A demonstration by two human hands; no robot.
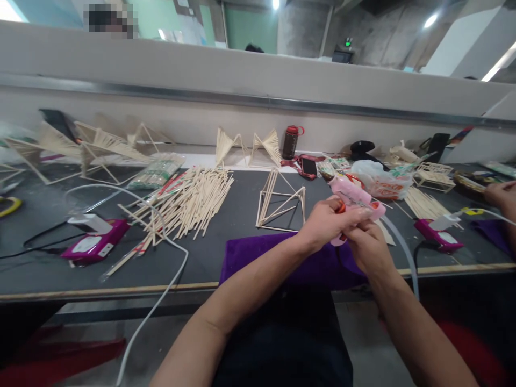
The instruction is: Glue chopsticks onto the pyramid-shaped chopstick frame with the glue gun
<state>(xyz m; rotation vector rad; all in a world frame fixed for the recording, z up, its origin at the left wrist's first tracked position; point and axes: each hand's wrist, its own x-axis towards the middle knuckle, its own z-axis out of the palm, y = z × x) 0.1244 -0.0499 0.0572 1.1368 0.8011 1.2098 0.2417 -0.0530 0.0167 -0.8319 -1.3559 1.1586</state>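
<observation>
Above the purple cloth, both hands meet at a pink glue gun with an orange trigger. My left hand is closed around its trigger side. My right hand is closed on the handle and rear end; its fingertips are partly hidden. A pale, translucent cord curves down behind my right hand. Just left of the hands, an open frame of thin wooden sticks stands on the dark table. A large heap of loose sticks lies farther left.
Stick models stand along the back, near a red-lidded bottle and a phone. Magenta power strips sit on both sides, with a white cable hanging over the table edge. Another person's hand is at far right.
</observation>
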